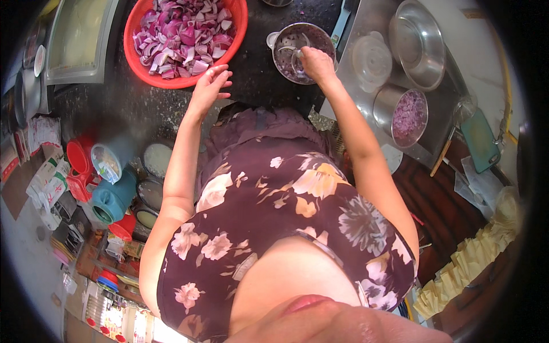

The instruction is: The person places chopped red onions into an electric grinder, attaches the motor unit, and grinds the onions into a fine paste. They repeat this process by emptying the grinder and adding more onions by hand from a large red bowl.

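Observation:
A red plastic basin (128, 43) full of cut red onion pieces (184, 36) stands at the upper left on a dark worktop. My left hand (211, 85) is at the basin's near rim, fingers apart, with nothing in it. My right hand (318, 64) grips the hub of a curved chopper blade (286, 49) inside a round metal bowl (300, 79). Bits of chopped onion cling to that bowl's inner wall. To the right, a steel pot (383, 104) lies tilted in view, holding finely chopped red onion (409, 116).
A clear plastic lid (372, 60) and a wide steel basin (418, 45) stand on the metal surface at right. A blue-handled tool (342, 21) lies behind the bowl. A rectangular metal tray (77, 77) is at far left; a teal jug (113, 197) and red containers are lower left.

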### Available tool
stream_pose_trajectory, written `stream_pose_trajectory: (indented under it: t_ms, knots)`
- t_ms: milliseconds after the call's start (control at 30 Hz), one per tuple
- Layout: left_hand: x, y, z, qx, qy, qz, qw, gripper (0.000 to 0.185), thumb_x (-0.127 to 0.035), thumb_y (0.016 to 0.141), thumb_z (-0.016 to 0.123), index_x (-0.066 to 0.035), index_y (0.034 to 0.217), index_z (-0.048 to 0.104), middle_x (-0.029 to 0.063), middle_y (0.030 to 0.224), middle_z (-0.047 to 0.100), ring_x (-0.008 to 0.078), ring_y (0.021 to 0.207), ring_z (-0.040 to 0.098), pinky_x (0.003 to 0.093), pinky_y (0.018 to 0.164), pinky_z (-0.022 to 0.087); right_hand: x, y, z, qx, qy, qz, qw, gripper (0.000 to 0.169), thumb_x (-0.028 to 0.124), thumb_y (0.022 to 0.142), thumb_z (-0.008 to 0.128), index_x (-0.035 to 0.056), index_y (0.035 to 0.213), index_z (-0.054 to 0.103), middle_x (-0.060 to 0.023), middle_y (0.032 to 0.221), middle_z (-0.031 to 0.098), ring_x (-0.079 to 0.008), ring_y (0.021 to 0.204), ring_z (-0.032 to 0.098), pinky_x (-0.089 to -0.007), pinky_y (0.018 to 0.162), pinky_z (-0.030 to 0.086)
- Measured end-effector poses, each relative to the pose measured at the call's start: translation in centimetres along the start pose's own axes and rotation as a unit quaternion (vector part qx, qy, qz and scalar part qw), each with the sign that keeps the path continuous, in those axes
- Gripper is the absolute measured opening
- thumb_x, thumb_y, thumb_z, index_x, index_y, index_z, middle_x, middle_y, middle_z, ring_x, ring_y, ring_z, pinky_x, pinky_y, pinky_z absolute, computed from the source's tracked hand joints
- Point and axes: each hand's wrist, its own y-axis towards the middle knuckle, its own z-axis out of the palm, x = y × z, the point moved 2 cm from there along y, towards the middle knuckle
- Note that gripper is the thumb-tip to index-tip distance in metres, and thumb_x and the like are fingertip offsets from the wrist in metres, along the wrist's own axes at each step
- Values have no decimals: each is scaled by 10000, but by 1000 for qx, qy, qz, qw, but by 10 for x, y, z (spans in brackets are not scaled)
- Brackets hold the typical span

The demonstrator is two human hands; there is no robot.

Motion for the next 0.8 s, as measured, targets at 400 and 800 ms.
stream_pose_trajectory:
  t_ms: [400,800]
  knots:
    - [-20,11,-104,-486,177,323,792,232,-144,929,575,13,1096,617,131,1067,648,233,968,616,351,860,486,122,46,-57,83,766,175,613,519,208,920,643,-81,1301,440,-219,1230,554,-275,1108,581,-395,868,555]
    - [-37,68,-69,-550,421,229,684,545,-610,897,496,-262,1311,563,238,1425,348,472,1235,360,583,996,346,158,155,111,187,779,293,522,652,543,897,492,148,1411,415,-122,1423,462,-339,1287,454,-611,1044,323]
